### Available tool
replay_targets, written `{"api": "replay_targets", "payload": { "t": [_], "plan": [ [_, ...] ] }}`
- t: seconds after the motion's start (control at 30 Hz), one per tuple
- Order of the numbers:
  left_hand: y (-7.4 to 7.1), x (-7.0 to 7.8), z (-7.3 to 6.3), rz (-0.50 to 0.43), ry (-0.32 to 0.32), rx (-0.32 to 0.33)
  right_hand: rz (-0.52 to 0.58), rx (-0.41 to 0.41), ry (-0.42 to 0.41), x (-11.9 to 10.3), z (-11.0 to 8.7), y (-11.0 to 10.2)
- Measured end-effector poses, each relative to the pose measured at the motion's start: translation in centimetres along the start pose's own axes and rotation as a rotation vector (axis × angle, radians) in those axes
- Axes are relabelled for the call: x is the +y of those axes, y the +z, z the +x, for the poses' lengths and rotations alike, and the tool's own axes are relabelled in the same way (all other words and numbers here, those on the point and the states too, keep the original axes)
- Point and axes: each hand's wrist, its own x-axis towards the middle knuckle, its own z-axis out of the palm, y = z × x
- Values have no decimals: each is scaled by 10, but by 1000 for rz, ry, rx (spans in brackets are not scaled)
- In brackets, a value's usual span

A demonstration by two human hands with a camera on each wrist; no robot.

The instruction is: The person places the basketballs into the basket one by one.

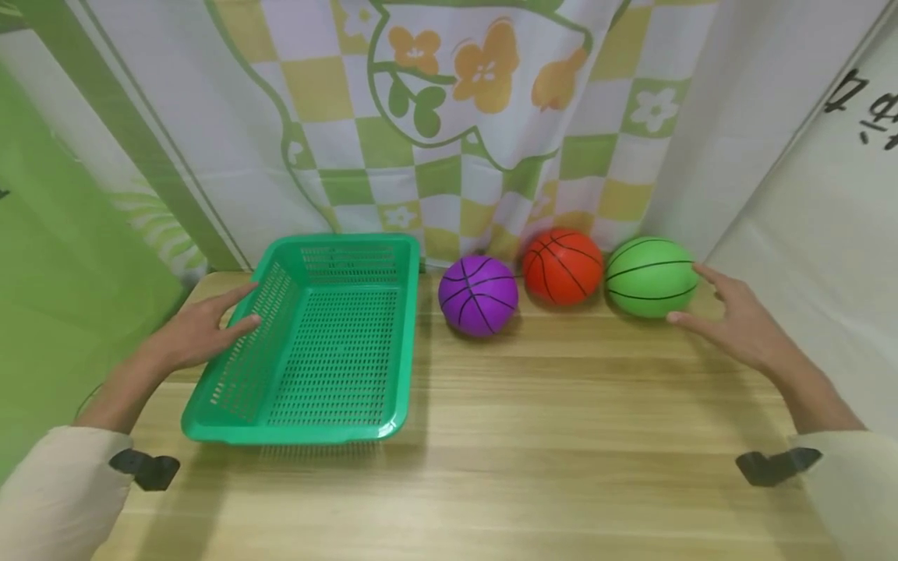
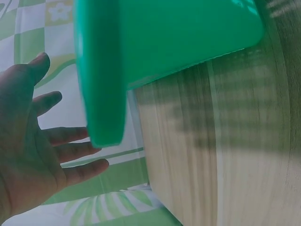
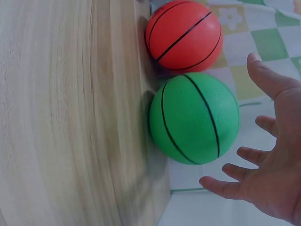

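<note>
My left hand (image 1: pixel 203 327) is at the left rim of a green plastic basket (image 1: pixel 401 351), fingers spread. In the left wrist view the left hand (image 2: pixel 37 141) has its fingers extended beside the basket's rim (image 2: pixel 101 94); whether they touch it I cannot tell. On the right, my right hand (image 1: pixel 744 323) is spread beside a green ball (image 1: pixel 652 278) with black lines. The right wrist view has the right hand (image 3: pixel 268 160) apart from the green ball (image 3: pixel 195 117). Left of that ball are a red ball (image 1: pixel 563 266) and a purple ball (image 1: pixel 479 296).
Everything stands on a wooden table (image 1: pixel 561 452). Behind the balls hangs a checkered, flowered curtain (image 1: pixel 449 179). A green cloth (image 1: pixel 63 273) is on the left side, and a white sheet with black writing (image 1: pixel 842 195) is on the right.
</note>
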Motion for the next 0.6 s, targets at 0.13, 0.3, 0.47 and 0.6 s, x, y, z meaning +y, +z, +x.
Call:
{"api": "replay_targets", "payload": {
  "t": [0.13,0.3,0.47,0.6],
  "plan": [
    [-1,-4,1,-15,-13,-5,46,-16,14,7,4,2],
    [1,-6,5,-108,-40,-18,77,-45,68,19,6,2],
    [3,-7,11,-151,-46,0,75,-56,75,26,7,1],
    [2,-12,10,-186,-69,23,91,-34,53,27,11,6]
  ]
}}
